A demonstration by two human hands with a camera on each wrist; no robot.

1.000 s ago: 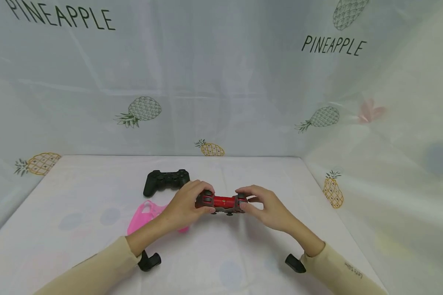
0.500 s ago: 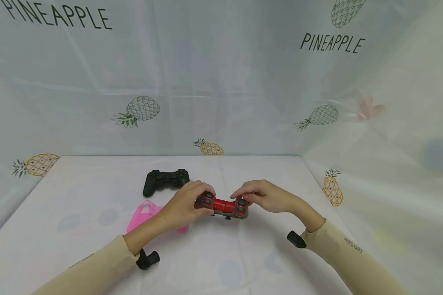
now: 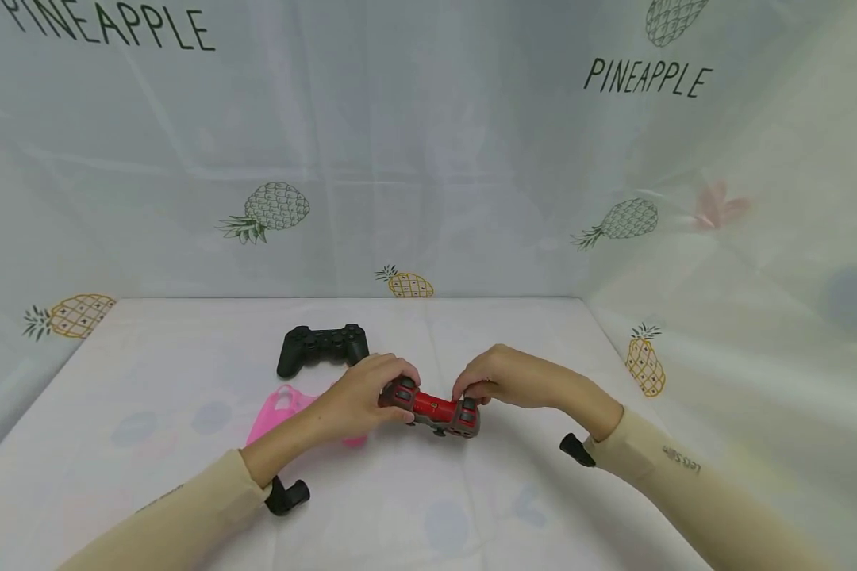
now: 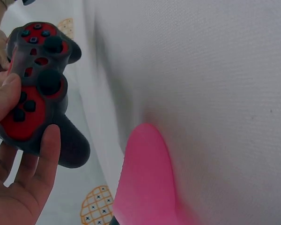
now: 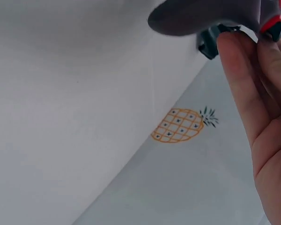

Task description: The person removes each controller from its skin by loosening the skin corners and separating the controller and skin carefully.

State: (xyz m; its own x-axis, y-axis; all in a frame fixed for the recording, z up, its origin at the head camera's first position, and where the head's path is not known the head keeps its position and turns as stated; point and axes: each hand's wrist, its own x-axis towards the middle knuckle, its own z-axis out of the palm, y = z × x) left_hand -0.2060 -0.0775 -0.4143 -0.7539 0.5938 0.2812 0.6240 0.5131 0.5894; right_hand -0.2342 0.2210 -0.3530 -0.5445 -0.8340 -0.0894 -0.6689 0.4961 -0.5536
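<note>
A red game controller [image 3: 432,408] in a dark grey, soft-looking cover is held up over the white table, its trigger edge facing the head camera and its right end tilted down. My left hand [image 3: 360,400] grips its left end, thumb on the near face. In the left wrist view the controller [image 4: 43,105] shows its buttons and two sticks. My right hand [image 3: 514,377] pinches at the right end by the triggers, fingers bent. A pink silicone controller cover [image 3: 273,414] lies under my left forearm, partly hidden by it.
A black game controller [image 3: 321,347] lies on the table [image 3: 186,365] behind my left hand. Pineapple-printed sheeting [image 3: 436,159] rises at the back and sides. A black wrist mount [image 3: 286,497] hangs by the left sleeve, another mount [image 3: 577,450] by the right.
My right hand has let its thumb off the controller's near face, lifted, and come back to pinch at the top edge. The controller's right end has dipped towards me. My left hand keeps its grip.
</note>
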